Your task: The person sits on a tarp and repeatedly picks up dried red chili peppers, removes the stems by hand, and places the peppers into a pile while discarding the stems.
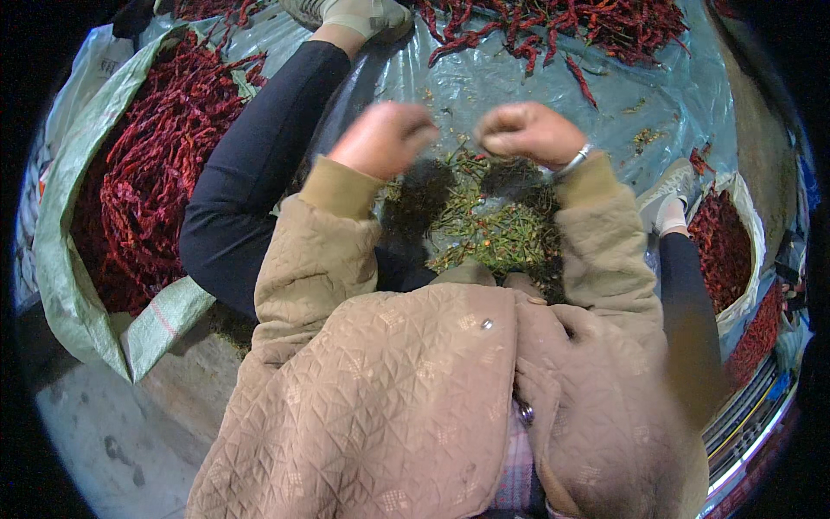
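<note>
My left hand [392, 139] and my right hand [535, 134] hover apart over a blue plastic sheet [681, 110]. Both have curled fingers and are blurred, so I cannot tell whether anything is pinched in them. Beneath and between them lies a scatter of green chili stems [493, 227] with a few red and orange bits. Farther out on the sheet is a heap of dried red chilies [603, 29]. One loose dried chili [581, 81] lies at its near edge, closer to my right hand.
On the left, a pale green woven sack [61, 227] gapes around long dried red chilies [162, 168]. A white sack [757, 240] at right holds darker red chilies [720, 253]. My bent left leg [259, 156] and my right leg [687, 311] flank the stems.
</note>
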The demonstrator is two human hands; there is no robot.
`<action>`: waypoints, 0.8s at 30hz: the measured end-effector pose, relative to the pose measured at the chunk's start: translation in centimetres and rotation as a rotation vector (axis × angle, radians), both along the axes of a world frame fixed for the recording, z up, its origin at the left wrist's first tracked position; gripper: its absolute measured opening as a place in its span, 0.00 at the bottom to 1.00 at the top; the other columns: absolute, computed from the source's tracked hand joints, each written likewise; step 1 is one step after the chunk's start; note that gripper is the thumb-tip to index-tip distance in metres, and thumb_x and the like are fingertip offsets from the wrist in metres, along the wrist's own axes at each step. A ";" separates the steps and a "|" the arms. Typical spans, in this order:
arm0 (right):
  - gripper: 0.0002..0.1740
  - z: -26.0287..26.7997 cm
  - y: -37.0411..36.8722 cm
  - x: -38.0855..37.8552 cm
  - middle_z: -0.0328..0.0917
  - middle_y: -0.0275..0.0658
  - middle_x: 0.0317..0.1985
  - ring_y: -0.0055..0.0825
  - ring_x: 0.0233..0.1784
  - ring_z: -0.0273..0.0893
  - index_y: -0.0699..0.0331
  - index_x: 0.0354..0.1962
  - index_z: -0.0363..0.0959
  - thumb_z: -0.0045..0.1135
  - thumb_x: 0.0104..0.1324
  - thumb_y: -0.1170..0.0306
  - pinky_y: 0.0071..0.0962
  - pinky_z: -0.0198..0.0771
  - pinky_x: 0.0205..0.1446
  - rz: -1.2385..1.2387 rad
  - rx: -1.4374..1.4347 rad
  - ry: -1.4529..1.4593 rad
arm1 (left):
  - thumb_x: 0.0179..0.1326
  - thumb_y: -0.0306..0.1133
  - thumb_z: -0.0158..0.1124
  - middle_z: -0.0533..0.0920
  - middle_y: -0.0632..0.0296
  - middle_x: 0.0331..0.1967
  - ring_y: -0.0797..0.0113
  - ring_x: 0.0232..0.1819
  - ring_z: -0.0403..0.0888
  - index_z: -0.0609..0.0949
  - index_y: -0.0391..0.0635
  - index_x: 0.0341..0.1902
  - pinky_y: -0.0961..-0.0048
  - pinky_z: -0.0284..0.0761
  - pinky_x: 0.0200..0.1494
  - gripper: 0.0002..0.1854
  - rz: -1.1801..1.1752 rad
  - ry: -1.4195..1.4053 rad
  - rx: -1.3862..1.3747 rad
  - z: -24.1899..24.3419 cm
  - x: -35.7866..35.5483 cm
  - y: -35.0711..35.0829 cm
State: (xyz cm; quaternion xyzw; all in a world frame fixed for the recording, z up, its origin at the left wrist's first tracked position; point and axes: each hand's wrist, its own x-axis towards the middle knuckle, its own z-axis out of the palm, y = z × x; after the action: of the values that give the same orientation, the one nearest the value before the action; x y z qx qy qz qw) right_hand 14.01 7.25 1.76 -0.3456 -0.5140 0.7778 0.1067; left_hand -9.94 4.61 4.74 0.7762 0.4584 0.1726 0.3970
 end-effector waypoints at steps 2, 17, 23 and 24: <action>0.16 -1.5 1.0 2.4 0.73 0.38 0.31 0.32 0.32 0.73 0.64 0.38 0.70 0.58 0.50 0.69 0.29 0.67 0.36 0.321 0.309 -0.454 | 0.54 0.27 0.54 0.76 0.63 0.23 0.74 0.23 0.71 0.76 0.37 0.33 0.77 0.70 0.28 0.06 0.369 -0.129 -0.201 -0.5 -3.9 0.4; 0.10 -4.6 -1.3 3.0 0.72 0.36 0.27 0.21 0.31 0.69 0.67 0.32 0.70 0.53 0.52 0.71 0.23 0.64 0.37 0.020 0.557 -0.516 | 0.48 0.29 0.56 0.76 0.42 0.38 0.46 0.40 0.74 0.71 0.39 0.44 0.59 0.69 0.45 0.18 0.430 0.883 -0.439 -7.5 -3.4 -3.2; 0.13 -5.6 -1.5 3.3 0.75 0.40 0.32 0.24 0.36 0.72 0.68 0.36 0.71 0.53 0.53 0.70 0.24 0.66 0.41 -0.183 0.511 -0.369 | 0.56 0.43 0.46 0.62 0.39 0.55 0.43 0.53 0.64 0.60 0.45 0.60 0.47 0.62 0.49 0.28 0.534 1.260 -0.431 -10.1 4.1 -5.6; 0.13 -5.5 -1.6 2.0 0.75 0.40 0.32 0.24 0.36 0.72 0.68 0.35 0.71 0.53 0.52 0.70 0.24 0.66 0.41 -0.175 0.510 -0.321 | 0.56 0.42 0.47 0.64 0.41 0.53 0.43 0.51 0.66 0.61 0.44 0.59 0.45 0.63 0.47 0.28 0.515 1.328 -0.287 -13.8 4.0 -8.0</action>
State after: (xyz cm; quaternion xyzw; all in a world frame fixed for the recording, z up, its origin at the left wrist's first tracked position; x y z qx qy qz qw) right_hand 15.98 5.64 -3.75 -0.4690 -0.6711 0.5473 0.1738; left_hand -5.97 -3.36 -9.08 0.5249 0.7891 -0.3089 0.0797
